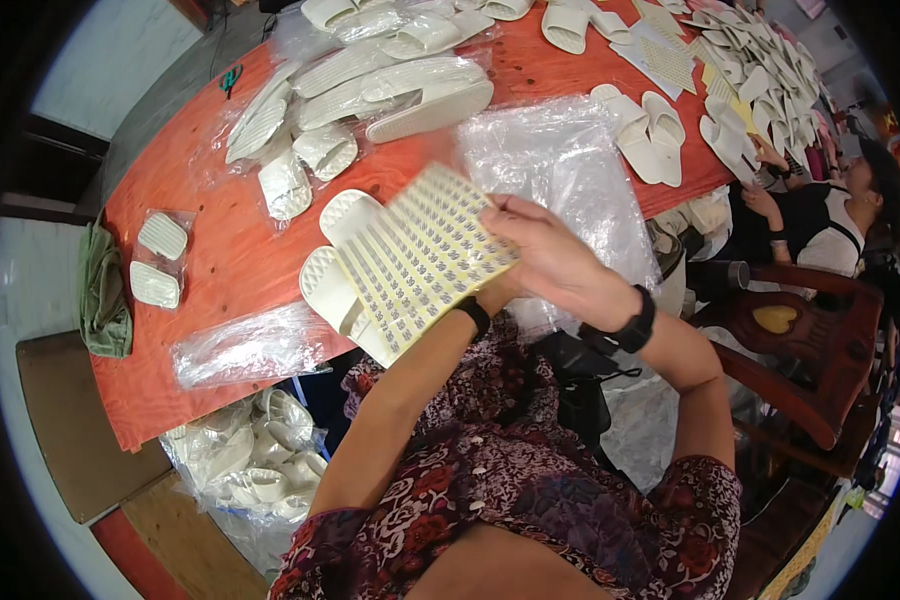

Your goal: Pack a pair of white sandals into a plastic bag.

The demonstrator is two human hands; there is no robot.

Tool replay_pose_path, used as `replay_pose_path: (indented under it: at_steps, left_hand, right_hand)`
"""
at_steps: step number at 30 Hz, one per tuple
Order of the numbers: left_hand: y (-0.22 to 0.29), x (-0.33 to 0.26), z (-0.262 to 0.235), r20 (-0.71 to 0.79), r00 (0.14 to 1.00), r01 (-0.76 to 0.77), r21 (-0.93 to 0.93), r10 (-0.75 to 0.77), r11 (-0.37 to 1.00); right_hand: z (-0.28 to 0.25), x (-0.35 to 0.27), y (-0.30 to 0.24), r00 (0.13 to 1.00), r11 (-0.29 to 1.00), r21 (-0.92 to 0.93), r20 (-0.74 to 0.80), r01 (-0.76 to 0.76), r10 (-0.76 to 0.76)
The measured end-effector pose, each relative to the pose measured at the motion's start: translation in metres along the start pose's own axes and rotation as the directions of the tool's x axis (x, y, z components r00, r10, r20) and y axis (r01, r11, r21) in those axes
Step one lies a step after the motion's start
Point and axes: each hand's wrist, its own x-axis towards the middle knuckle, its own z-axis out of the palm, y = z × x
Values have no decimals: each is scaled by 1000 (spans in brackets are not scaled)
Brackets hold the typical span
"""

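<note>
A: A red wooden table [210,260] takes up much of the room, with a green cloth [105,290] hanging at its left edge and a dark carved wooden chair [800,320] off to the right. What's in hand?

B: A pale yellow rectangular sheet [435,255], covered in rows of small dark marks. It slants over the table's near edge and partly hides a pair of white ridged slippers [325,285]; whether it touches them, I can't tell.

A: And the grip?

B: The right hand [550,245] pinches the sheet's right side, thumb on top (each wrist wears a black band [635,325]). The left hand [498,292] is mostly hidden behind the sheet and the other hand, so I can't tell how its fingers stand.

A: What lies near?

B: A stack of clear plastic bags [545,140] just beyond the right hand, and a flat bundle of clear film [250,345] along the near edge, toward the left corner. A bagged white pair [160,235] rests by the left edge.

A: Farther off?

B: Bagged white slippers [430,105] crowd the far side, teal scissors [230,82] lie near the far edge, and a heap of loose white slippers [770,80] covers the right end, near a seated co-worker [820,215].
</note>
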Motion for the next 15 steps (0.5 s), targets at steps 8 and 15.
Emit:
replay_pose_path:
  at_steps: [8, 15]
  left_hand:
    - [53, -26, -41, 119, 968, 166, 361, -222, 918]
    - [61, -22, -60, 200, 928, 212, 413, -316, 886]
  right_hand:
    - [-191, -33, 12, 878, 839, -542, -385, 36, -286]
    - [-298, -51, -9, 832, 594, -804, -334, -8, -442]
